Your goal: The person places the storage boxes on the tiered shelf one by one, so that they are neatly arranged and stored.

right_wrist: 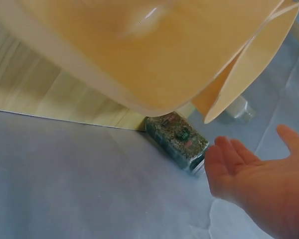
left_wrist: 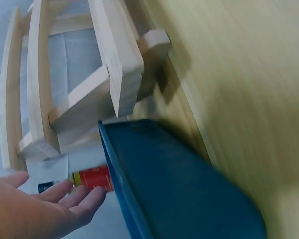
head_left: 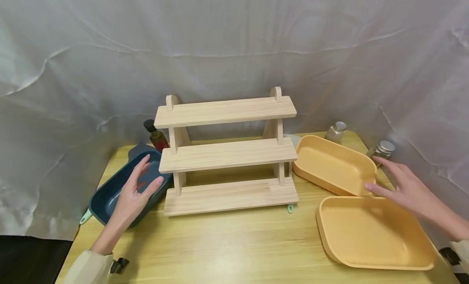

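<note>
Hovering by the blue pan, left of the rack, the left hand has its fingers apart; the right hand, likewise spread, hangs near the jar and yellow trays.

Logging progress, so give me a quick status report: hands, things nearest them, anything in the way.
Left hand empty, over dark-blue oblong dish. Right hand empty, by clear, silver-lidded herb jar. Nearer yellow-orange rectangular plastic-looking tray stands before jar.

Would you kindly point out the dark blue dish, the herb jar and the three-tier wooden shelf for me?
Dark blue dish (head_left: 114, 190): head view, on its bare inside.
Herb jar (right_wrist: 175, 141): right wrist view, on its side.
Three-tier wooden shelf (head_left: 229, 155): head view, on its middle board.
</note>
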Action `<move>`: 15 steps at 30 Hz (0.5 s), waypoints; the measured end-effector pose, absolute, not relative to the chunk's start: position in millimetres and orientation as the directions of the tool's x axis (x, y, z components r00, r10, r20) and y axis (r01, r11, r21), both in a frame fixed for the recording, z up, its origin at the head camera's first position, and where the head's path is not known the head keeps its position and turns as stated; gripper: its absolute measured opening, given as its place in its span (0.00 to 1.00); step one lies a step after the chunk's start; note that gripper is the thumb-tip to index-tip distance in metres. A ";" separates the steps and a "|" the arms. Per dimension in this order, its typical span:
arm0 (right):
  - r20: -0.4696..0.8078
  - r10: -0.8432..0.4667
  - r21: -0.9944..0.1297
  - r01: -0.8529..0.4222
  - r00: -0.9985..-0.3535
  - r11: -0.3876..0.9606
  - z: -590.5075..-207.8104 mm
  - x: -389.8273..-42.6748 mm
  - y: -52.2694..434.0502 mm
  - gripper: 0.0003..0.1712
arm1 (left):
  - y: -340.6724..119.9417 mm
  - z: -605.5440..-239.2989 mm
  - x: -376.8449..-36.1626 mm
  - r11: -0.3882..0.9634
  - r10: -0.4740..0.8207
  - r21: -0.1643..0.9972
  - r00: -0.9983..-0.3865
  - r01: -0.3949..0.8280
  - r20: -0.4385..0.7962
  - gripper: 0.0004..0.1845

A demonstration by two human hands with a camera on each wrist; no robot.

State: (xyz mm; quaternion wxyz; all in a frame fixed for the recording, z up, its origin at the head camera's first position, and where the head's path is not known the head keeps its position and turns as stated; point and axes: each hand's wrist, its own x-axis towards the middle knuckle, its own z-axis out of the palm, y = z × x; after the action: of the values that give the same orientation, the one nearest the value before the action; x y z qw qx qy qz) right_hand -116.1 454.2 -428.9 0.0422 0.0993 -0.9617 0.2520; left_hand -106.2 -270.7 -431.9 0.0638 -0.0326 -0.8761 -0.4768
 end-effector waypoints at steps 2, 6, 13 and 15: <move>0.114 -0.188 -0.508 -0.220 -0.976 0.833 -429.1 -121.2 456.2 0.56 | -266.7 -434.3 -110.5 0.494 -0.020 0.864 -0.992 0.097 0.123 0.45; -0.030 -0.158 -0.575 -0.112 -0.987 0.810 -428.7 -128.8 459.2 0.55 | -258.6 -441.5 -119.0 0.376 -0.028 0.925 -0.997 0.051 0.066 0.47; -0.197 -0.126 -0.660 0.036 -0.972 0.750 -427.4 -130.5 462.1 0.48 | -243.7 -450.3 -132.3 0.268 -0.053 0.963 -0.998 0.011 0.026 0.46; -0.210 -0.127 -0.680 0.052 -0.969 0.731 -428.9 -130.6 461.6 0.45 | -239.3 -451.0 -134.9 0.254 -0.070 0.967 -0.997 0.006 0.024 0.45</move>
State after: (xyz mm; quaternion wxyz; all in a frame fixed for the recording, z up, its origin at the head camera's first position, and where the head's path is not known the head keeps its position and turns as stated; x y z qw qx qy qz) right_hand -130.6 461.6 -428.9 -0.1218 0.0203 -0.9224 0.3659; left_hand -134.9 -239.3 -451.0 0.0308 0.0202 -0.7914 -0.6103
